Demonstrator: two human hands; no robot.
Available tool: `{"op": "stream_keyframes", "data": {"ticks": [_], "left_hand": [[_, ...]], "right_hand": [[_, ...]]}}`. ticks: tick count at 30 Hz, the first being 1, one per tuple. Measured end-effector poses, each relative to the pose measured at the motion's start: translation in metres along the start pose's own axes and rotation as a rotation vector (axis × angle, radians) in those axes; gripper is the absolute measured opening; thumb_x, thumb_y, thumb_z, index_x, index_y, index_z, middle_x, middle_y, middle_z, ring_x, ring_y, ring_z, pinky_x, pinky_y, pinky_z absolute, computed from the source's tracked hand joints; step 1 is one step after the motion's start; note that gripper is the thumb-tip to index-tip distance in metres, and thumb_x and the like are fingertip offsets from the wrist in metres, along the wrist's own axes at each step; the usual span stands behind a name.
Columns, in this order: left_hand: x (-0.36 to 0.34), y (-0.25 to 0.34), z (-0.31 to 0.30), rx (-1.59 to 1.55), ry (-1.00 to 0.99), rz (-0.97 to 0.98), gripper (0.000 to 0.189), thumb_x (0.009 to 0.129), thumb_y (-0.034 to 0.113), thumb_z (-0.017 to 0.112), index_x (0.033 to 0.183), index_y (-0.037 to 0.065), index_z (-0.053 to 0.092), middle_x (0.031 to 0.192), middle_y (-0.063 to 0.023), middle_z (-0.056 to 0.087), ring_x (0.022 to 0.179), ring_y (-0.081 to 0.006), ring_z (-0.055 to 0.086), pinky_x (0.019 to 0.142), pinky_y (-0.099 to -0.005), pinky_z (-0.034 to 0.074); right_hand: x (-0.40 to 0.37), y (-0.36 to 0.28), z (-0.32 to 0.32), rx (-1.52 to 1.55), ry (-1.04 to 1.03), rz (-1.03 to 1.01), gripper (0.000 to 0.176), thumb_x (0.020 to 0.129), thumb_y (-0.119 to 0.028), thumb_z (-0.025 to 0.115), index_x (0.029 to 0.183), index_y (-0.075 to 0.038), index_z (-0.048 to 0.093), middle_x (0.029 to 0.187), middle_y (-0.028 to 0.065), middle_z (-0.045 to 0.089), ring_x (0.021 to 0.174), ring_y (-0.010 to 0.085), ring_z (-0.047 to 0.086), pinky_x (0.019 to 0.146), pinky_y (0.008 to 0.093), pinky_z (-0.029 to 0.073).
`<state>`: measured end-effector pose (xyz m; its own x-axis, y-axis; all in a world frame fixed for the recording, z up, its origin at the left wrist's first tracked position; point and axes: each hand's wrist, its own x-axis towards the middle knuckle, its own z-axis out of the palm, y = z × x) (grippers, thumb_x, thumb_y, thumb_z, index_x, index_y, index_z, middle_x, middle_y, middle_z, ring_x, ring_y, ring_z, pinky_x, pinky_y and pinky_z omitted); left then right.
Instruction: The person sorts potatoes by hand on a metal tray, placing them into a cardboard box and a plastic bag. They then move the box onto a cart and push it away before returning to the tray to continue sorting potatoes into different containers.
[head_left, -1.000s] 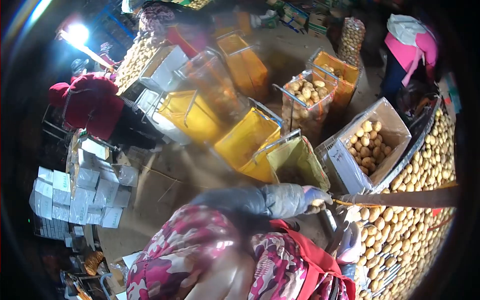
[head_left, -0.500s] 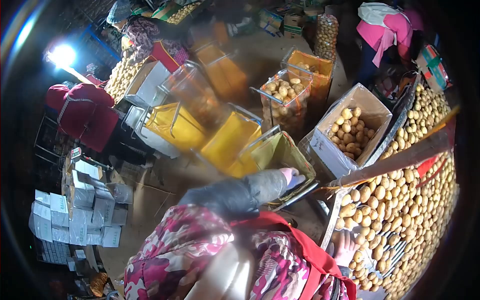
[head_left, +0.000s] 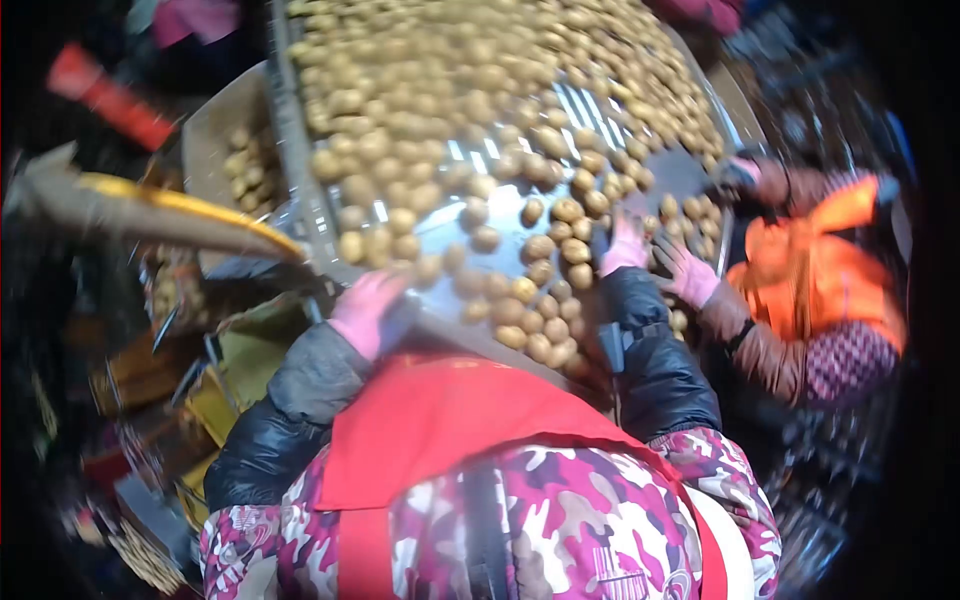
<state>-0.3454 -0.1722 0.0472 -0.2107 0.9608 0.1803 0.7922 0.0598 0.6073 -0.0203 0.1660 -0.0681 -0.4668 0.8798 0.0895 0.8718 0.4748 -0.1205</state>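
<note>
Potatoes [head_left: 430,90] lie thickly spread over a metal sorting table [head_left: 450,222], with a bare wet patch near me. My left hand [head_left: 368,312], in a pink glove, is at the table's near left edge beside a few potatoes; its fingers are smeared by motion. Stretched forward among the potatoes on the right is my right hand [head_left: 626,243], also pink-gloved, fingers extended and open. Loose potatoes [head_left: 545,325] lie between my two hands. Close to my right hand is a co-worker's gloved hand [head_left: 688,272].
The co-worker in an orange vest [head_left: 825,265] stands at the table's right side. A cardboard box [head_left: 215,135] with potatoes stands beyond the left rim. A bar with a yellow edge [head_left: 190,212] juts out leftward. Below it sits an olive-lined crate [head_left: 262,340].
My view has swung right, from the crates to the table. My left hand has come out of the olive-lined crate to the table edge. My right hand reaches further among the potatoes.
</note>
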Motion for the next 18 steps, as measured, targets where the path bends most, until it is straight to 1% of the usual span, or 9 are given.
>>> {"op": "stream_keyframes", "data": {"ticks": [2,4,6,9,11,12,14,16,18], "left_hand": [[0.021,-0.008,0.012,0.041,-0.067,0.056,0.047,0.085,0.015,0.077,0.13,0.007,0.065,0.127,-0.0185,0.065,0.116,-0.0382,0.063,0.1,-0.0462,0.051],[0.045,-0.01,0.027,0.199,-0.084,0.138,0.05,0.085,0.017,0.078,0.132,0.008,0.064,0.132,-0.0194,0.062,0.121,-0.0402,0.059,0.104,-0.0488,0.048],[0.068,-0.015,0.047,0.308,-0.097,0.094,0.059,0.085,0.027,0.078,0.14,0.013,0.06,0.144,-0.0203,0.052,0.133,-0.0439,0.047,0.11,-0.0554,0.04],[0.118,-0.006,0.066,0.428,-0.05,0.136,0.062,0.085,0.038,0.077,0.14,0.014,0.06,0.146,-0.0179,0.051,0.137,-0.0418,0.043,0.112,-0.06,0.034],[0.15,0.001,0.083,0.466,-0.08,0.12,0.062,0.085,0.04,0.076,0.14,0.016,0.06,0.145,-0.0163,0.052,0.138,-0.0411,0.042,0.112,-0.0629,0.032],[0.164,0.016,0.087,0.477,-0.069,0.194,0.056,0.087,0.038,0.074,0.137,0.018,0.062,0.143,-0.0154,0.054,0.13,-0.0385,0.051,0.107,-0.0586,0.039],[0.182,0.024,0.115,0.223,-0.226,0.366,0.048,0.088,0.03,0.071,0.134,0.018,0.062,0.135,-0.0144,0.059,0.116,-0.0354,0.061,0.097,-0.0525,0.048],[0.19,0.056,0.139,0.345,-0.499,0.347,0.043,0.09,0.021,0.067,0.132,0.015,0.061,0.124,-0.0141,0.062,0.106,-0.0328,0.066,0.088,-0.0471,0.055],[0.197,0.065,0.169,0.428,-0.499,0.264,0.037,0.09,0.016,0.063,0.128,0.015,0.061,0.116,-0.014,0.062,0.109,-0.0328,0.066,0.086,-0.0469,0.056]], "right_hand": [[-0.047,0.0,0.022,-0.137,0.027,-0.081,0.072,0.096,-0.052,0.06,0.156,-0.016,0.042,0.158,0.0271,0.04,0.146,0.0472,0.036,0.119,0.0616,0.03],[-0.088,-0.082,-0.074,0.113,-0.256,0.012,0.073,0.093,-0.049,0.065,0.154,-0.015,0.044,0.161,0.0243,0.035,0.147,0.0472,0.032,0.119,0.0656,0.026],[-0.125,-0.094,-0.066,-0.014,-0.207,-0.223,0.063,0.089,-0.046,0.068,0.142,-0.014,0.056,0.156,0.0198,0.042,0.143,0.0438,0.04,0.116,0.0601,0.031],[-0.14,-0.089,-0.077,0.155,-0.34,-0.477,0.061,0.087,-0.042,0.071,0.141,-0.015,0.056,0.155,0.0191,0.043,0.145,0.0413,0.037,0.12,0.0616,0.026],[-0.15,-0.081,-0.083,0.264,-0.345,-0.476,0.06,0.087,-0.04,0.071,0.14,-0.016,0.057,0.153,0.0186,0.045,0.144,0.0403,0.038,0.12,0.0616,0.025],[-0.153,-0.077,-0.085,0.318,-0.344,-0.475,0.059,0.087,-0.039,0.072,0.14,-0.016,0.057,0.152,0.0183,0.046,0.144,0.0398,0.039,0.121,0.0617,0.024],[-0.159,-0.07,-0.087,0.346,-0.316,-0.451,0.057,0.088,-0.038,0.071,0.139,-0.016,0.058,0.15,0.0177,0.048,0.142,0.04,0.041,0.12,0.0611,0.026],[-0.168,-0.066,-0.083,0.368,-0.289,-0.421,0.056,0.087,-0.036,0.071,0.137,-0.015,0.059,0.148,0.0176,0.05,0.14,0.0404,0.043,0.118,0.0611,0.027],[-0.174,-0.064,-0.077,0.371,-0.256,-0.389,0.054,0.087,-0.034,0.071,0.136,-0.014,0.06,0.146,0.0181,0.051,0.138,0.0409,0.045,0.117,0.0616,0.029]]}}
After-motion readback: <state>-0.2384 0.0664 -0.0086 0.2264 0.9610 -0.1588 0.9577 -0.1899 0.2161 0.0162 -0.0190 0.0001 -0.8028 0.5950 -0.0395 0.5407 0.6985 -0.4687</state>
